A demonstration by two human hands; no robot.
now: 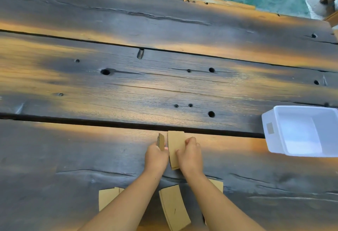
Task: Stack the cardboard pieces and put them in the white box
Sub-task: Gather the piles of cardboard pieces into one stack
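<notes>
- The left hand [156, 154] is pinching a small bundle of cardboard pieces [161, 141] on edge, the corrugated edges showing at the top, grip pressed together around it. My guess is that standing it up is squaring the edges so the bundle goes down flush.
- The right hand [190, 153] is curling over the right side of a flat cardboard stack [175, 145] lying on the bench [73, 157], fingers pressing down on it. It looks like it's pinning the stack so nothing is sliding while the bundle comes over. The two hands are sitting just beside each other, toward the middle of the near plank.
- More loose cardboard is waiting along the near edge of the bench: one piece [106, 198] to the left of the left forearm, a curved piece [174, 208] between the forearms, and a corner of another [217, 185] peeking out past the right forearm.
- The white box [274, 139] is sitting open at the right edge of the bench, well apart from the stack, looking empty as far as I can see.
- So I'd say stacking is only partway, and nothing is going in the box yet.
</notes>
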